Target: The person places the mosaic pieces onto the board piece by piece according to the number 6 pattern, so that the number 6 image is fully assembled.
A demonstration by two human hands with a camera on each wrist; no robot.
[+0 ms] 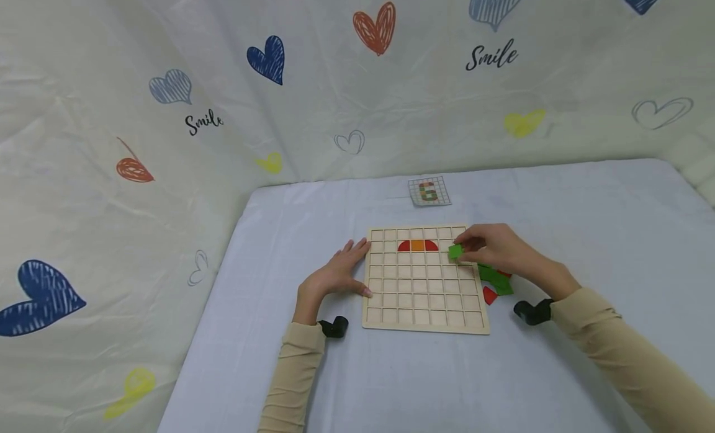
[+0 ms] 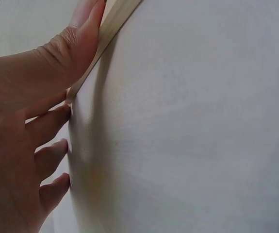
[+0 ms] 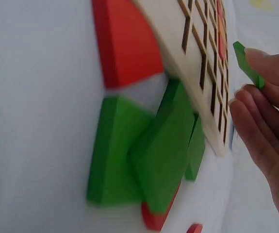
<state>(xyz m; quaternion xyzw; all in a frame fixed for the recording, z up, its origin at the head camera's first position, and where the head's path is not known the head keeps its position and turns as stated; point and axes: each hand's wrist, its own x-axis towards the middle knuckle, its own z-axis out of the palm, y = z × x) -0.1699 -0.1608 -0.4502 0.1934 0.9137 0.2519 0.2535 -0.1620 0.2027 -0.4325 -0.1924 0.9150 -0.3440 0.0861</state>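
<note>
A wooden grid board (image 1: 420, 288) lies on the white-covered table. Near its top row sit an orange square tile (image 1: 417, 245) and, on either side, a red quarter-round tile (image 1: 404, 246) and another red one (image 1: 431, 245). My right hand (image 1: 494, 247) pinches a green square tile (image 1: 455, 252) between thumb and fingertips, over the board's upper right part. In the right wrist view the green tile (image 3: 248, 64) is seen nearly edge-on. My left hand (image 1: 337, 273) rests at the board's left edge, fingers spread, thumb on the rim.
Loose green tiles (image 1: 496, 279) and a red tile (image 1: 490, 295) lie against the board's right edge, some overlapping. Behind the board lies a pattern card (image 1: 429, 191) with a coloured figure on a grid. A cloth printed with hearts (image 1: 374, 28) hangs behind the table.
</note>
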